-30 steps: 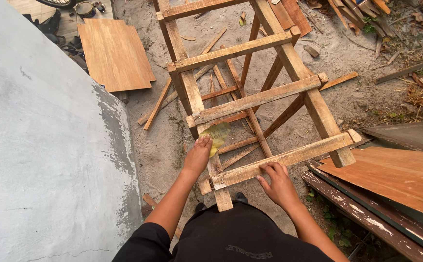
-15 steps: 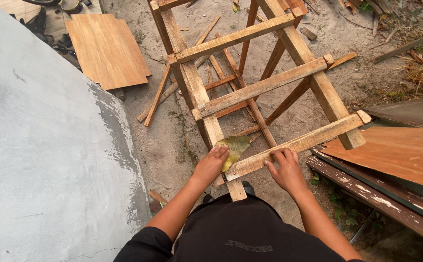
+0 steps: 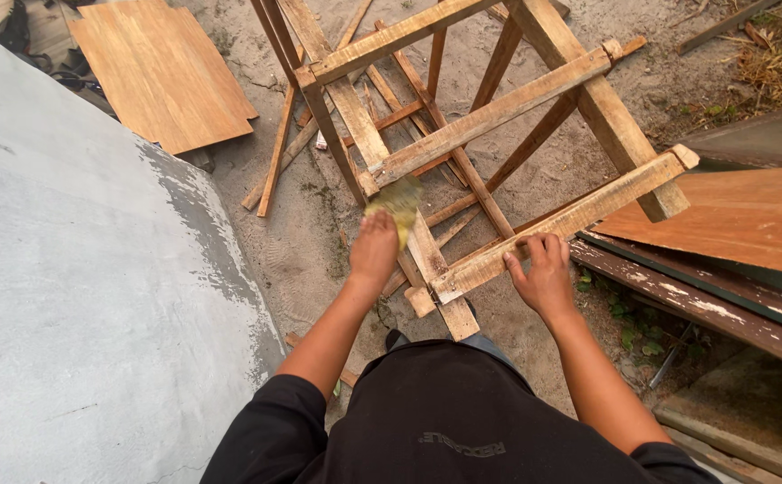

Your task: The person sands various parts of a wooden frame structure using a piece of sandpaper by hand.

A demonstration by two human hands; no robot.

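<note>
A rough wooden frame [image 3: 489, 116] of posts and cross rails stands on sandy ground in front of me. My left hand [image 3: 375, 247] presses a yellowish pad, probably sandpaper or a cloth [image 3: 397, 203], against the near left post [image 3: 427, 260]. My right hand [image 3: 543, 273] grips the lowest cross rail [image 3: 588, 211] from above, fingers curled over its edge. Both arms reach out from black sleeves.
A grey plastered wall [image 3: 77, 314] fills the left side. A plywood sheet [image 3: 162, 72] lies on the ground at the upper left. More plywood [image 3: 731, 215] and dark weathered boards [image 3: 704, 300] lie on the right. Loose wooden slats [image 3: 274, 152] rest under the frame.
My left hand has slid the yellowish pad up along the near post. My right hand stays on the lowest rail. The view has shifted closer over the frame.
</note>
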